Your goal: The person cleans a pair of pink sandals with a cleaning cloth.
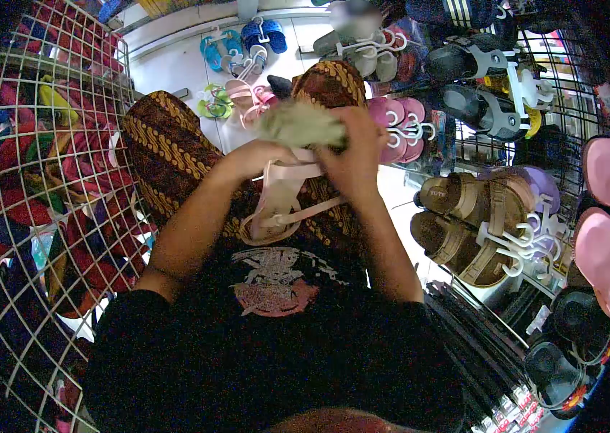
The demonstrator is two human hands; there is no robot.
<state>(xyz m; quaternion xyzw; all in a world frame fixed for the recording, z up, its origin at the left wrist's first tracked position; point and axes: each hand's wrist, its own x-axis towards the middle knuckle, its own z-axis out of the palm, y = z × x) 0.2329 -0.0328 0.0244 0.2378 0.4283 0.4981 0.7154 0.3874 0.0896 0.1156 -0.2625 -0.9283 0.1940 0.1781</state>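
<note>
A pale pink-beige strappy sandal point(276, 209) lies over my lap, its straps towards me. My left hand point(258, 159) is closed on the sandal's far end, fingers partly hidden. In my right hand point(354, 148) is a crumpled pale green cloth point(301, 124), smeared by motion, pressed over the sandal's far end. Both hands are close together above my knees. The part of the sandal under the cloth cannot be seen.
A wire grid point(45, 180) with colourful footwear behind it stands at my left. On the right hang brown sandals point(463, 220), black sandals point(474, 61) and pink slippers point(604, 252). Blue sandals point(265, 36) and green sandals point(214, 102) lie on the white tile floor point(164, 68) ahead.
</note>
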